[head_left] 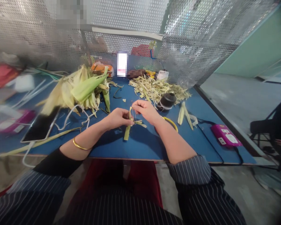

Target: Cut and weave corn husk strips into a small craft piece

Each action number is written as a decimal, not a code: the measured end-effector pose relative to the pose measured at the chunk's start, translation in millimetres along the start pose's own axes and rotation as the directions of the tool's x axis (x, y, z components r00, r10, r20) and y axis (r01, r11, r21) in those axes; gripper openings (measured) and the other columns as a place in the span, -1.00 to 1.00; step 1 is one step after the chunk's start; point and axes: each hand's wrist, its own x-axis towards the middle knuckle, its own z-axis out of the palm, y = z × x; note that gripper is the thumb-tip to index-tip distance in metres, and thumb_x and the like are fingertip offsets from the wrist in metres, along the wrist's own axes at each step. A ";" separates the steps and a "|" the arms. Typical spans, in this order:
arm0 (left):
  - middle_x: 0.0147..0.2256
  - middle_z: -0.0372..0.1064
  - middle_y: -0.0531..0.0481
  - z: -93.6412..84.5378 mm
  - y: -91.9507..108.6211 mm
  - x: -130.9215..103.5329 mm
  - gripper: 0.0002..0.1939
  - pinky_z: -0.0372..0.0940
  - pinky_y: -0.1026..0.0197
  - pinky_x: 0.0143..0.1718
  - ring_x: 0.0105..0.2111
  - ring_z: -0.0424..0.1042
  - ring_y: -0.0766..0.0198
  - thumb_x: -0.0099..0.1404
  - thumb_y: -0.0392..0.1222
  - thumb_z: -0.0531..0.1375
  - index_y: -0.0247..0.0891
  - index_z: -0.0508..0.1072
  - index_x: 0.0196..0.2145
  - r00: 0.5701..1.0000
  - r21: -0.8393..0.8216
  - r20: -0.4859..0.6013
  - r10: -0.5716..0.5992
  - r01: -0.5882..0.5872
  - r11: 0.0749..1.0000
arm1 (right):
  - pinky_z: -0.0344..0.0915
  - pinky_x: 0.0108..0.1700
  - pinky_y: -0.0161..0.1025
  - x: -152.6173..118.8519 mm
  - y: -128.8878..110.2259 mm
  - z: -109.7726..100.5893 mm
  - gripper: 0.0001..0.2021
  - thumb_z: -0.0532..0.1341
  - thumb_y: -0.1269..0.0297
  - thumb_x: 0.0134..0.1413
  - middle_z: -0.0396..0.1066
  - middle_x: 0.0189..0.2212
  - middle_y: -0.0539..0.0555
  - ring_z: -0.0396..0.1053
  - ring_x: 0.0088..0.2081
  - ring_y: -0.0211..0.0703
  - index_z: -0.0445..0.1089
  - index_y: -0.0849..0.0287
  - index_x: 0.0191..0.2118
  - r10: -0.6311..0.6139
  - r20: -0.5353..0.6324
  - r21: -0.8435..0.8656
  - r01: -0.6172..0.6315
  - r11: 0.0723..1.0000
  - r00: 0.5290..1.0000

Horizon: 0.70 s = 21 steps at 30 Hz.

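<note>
Near the table's front middle, my left hand (pixel 120 118) pinches a small bundle of pale corn husk strips (pixel 126 133). One strip end hangs down from it, and other ends stick out to the right. My right hand (pixel 144 109) is closed just above and to the right, its fingertips pinched on a thin thread (pixel 135 115) that runs down to the bundle. The exact hold of the right fingertips is partly hidden. Close behind my right wrist stands a black cone-shaped spool (pixel 167 101) with pale thread around its base. A yellow ring (pixel 170 123) lies partly behind my right forearm.
A heap of corn husks (pixel 84 90) lies back left, a pile of husk scraps (pixel 154 87) back right. A dark-screened phone or tablet (pixel 39 125) and white cables are at left. Loose husk pieces (pixel 182 114) and a purple-pink box (pixel 226 135) with black cords lie right.
</note>
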 end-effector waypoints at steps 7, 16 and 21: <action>-0.41 0.48 0.00 -2.9 7.6 -1.6 -0.70 0.30 0.24 -0.30 -0.43 0.41 0.33 -0.03 -0.20 0.38 -0.32 0.52 -0.29 0.990 -0.124 -0.064 0.122 -0.129 0.984 | 0.01 -0.51 -0.35 2.7 18.7 1.3 -0.83 0.19 0.23 -0.06 0.23 -0.68 -0.10 0.10 -0.61 -0.37 0.29 0.20 -0.52 0.251 0.097 -0.039 -0.248 0.968 0.963; -0.53 0.41 0.03 -13.4 2.6 7.8 -0.72 0.24 0.27 -0.43 -0.55 0.33 0.40 -0.09 -0.16 0.40 -0.37 0.54 -0.40 0.848 -0.242 -0.528 0.054 -0.211 0.947 | 0.18 -0.38 -0.30 -4.8 0.8 1.2 -0.84 0.05 0.31 0.15 0.26 -0.61 -0.08 0.24 -0.54 -0.30 0.19 0.14 -0.46 0.097 0.255 -0.364 0.002 0.931 0.962; -0.57 0.38 0.04 -15.0 -0.4 11.0 -0.75 0.18 0.31 -0.50 -0.60 0.28 0.42 -0.08 -0.18 0.37 -0.38 0.53 -0.42 0.836 -0.270 -0.549 0.010 -0.188 0.944 | 0.20 -0.04 -0.21 -13.5 -17.5 8.1 -0.85 0.03 0.31 0.22 0.37 -0.15 0.13 0.32 -0.12 -0.19 0.22 0.16 -0.39 -0.347 0.119 -0.265 0.366 0.892 0.930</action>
